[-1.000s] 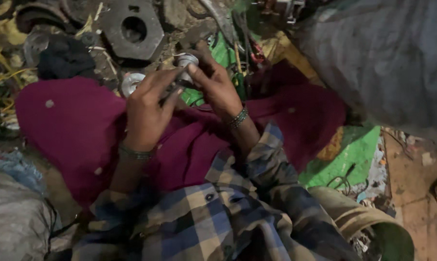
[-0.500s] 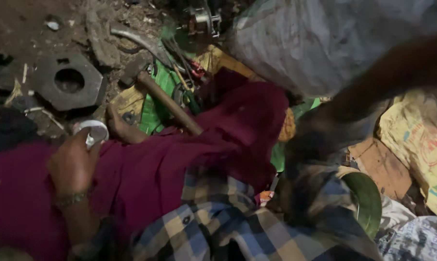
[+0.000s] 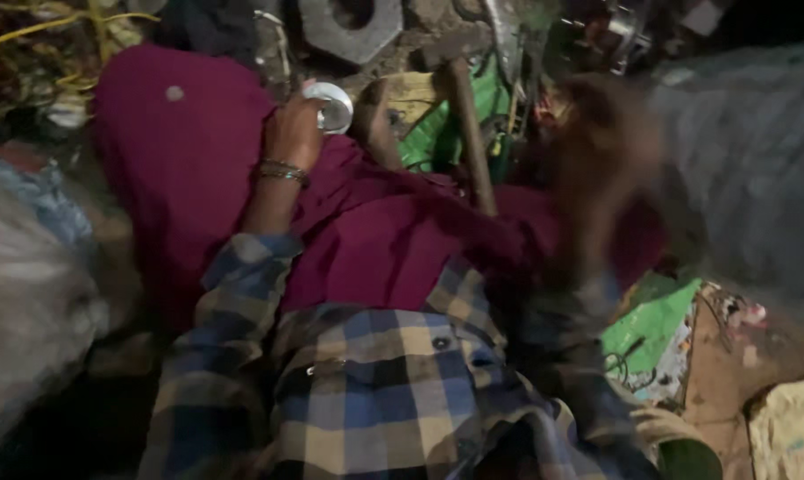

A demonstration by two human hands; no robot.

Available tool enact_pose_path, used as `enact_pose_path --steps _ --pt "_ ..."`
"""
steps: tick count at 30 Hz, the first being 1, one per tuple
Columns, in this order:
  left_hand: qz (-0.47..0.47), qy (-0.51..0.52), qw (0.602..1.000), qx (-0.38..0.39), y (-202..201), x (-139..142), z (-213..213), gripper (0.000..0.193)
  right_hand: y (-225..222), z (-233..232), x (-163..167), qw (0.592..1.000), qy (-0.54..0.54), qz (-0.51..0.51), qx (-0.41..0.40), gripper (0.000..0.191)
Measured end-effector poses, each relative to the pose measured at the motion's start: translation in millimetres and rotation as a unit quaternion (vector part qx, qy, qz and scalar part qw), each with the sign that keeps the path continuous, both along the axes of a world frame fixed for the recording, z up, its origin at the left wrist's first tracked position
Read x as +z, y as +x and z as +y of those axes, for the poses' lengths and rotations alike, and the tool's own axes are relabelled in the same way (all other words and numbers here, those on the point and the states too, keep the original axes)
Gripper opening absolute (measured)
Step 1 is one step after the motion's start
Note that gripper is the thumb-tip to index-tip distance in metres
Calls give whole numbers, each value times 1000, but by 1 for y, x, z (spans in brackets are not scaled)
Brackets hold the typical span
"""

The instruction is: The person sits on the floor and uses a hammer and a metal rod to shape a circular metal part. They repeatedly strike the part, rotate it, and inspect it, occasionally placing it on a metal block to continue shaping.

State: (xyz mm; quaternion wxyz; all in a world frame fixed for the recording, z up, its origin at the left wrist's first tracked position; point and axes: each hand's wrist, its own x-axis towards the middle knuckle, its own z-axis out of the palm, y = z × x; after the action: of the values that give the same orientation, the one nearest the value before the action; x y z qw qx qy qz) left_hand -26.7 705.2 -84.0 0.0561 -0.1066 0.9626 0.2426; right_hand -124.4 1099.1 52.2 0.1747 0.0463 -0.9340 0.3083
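Pinched in the left hand (image 3: 294, 133) is a small round metal cap (image 3: 329, 105), shiny and pale-rimmed, with fingers curled over its near edge and bangles (image 3: 283, 171) at the wrist. It sits just past the maroon cloth (image 3: 189, 151) draped over the lap, close to the ground clutter. The right hand (image 3: 608, 169) is only a brown blur, raised to the right of a wooden hammer handle (image 3: 473, 142); whether it is spread or closed cannot be told, nor whether it touches the handle at all. That handle slants up from the cloth to a dark head near the top, apart from the cap.

Around these lie a large grey hex nut (image 3: 353, 27) above the cap, green plastic sheet (image 3: 442, 133) beside the handle, yellow wires (image 3: 38, 36) at the upper left, and a grey sack (image 3: 748, 169) on the right. Plaid sleeves (image 3: 393, 373) fill the bottom of the view.

Risk, as I judge it: the cap is held by fingertips only, so a jolt could drop it into the scrap, where it would be hard to find. With the right hand moving fast near the handle, a stray swing could catch the left fingers or knock the hammer over. Loose cloth could also snag on sharp metal.
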Motion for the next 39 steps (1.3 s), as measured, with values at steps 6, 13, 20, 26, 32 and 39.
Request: enact_pose_path --steps 6,13,20,26,32,39 --pt "31 -12 998 61 -9 -2 9 67 73 -123 -35 929 -65 -119 344 28" --pt "18 -41 998 52 -17 -23 6 85 80 -141 -55 876 -31 -157 454 18" --pt "48 64 992 99 -9 -6 -10 44 86 -131 -60 889 -60 -144 430 17" --pt "162 205 964 47 13 36 -7 37 94 -134 -58 908 -103 -180 365 24" --pt "324 212 914 -119 16 83 35 18 95 -133 -60 786 -460 -368 185 47" --pt "390 33 875 -287 27 112 70 10 88 -107 -76 517 -738 -379 212 48"
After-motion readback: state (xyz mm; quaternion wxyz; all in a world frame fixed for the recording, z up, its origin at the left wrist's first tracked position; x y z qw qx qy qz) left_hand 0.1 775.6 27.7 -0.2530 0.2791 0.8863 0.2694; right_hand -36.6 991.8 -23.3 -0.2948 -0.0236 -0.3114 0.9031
